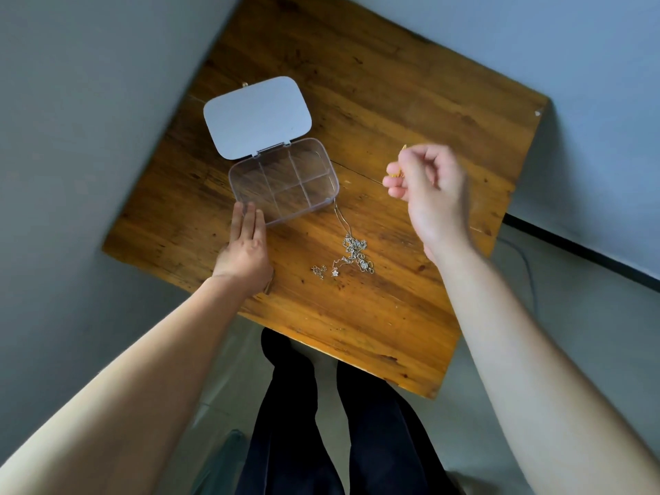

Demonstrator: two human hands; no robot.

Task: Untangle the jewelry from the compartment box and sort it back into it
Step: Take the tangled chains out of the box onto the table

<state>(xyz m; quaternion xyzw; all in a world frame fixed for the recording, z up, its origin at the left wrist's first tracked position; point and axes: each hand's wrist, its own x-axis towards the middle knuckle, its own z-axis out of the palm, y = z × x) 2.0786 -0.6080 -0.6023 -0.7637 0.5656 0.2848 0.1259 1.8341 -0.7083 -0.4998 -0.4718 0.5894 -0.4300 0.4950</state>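
The left hand [246,244] is lying flat on the bench [393,83], fingers straight and holding nothing, with its fingertips touching the near corner of the clear compartment box [284,180] at centre left of the frame. The box's lid [257,116] is standing open behind it, and its compartments are looking empty. The right hand [425,180], raised at centre right, is curling closed, its grip pinching a small gold piece [397,173]; what kind of piece is too blurred to tell. A silver tangle of chains [357,255] is lying on the bench below the box, one strand trailing up to the box's corner. To do this well, I judge the left hand should be steadying the box while the right is lowering the gold piece into one compartment, clear of that trailing strand.
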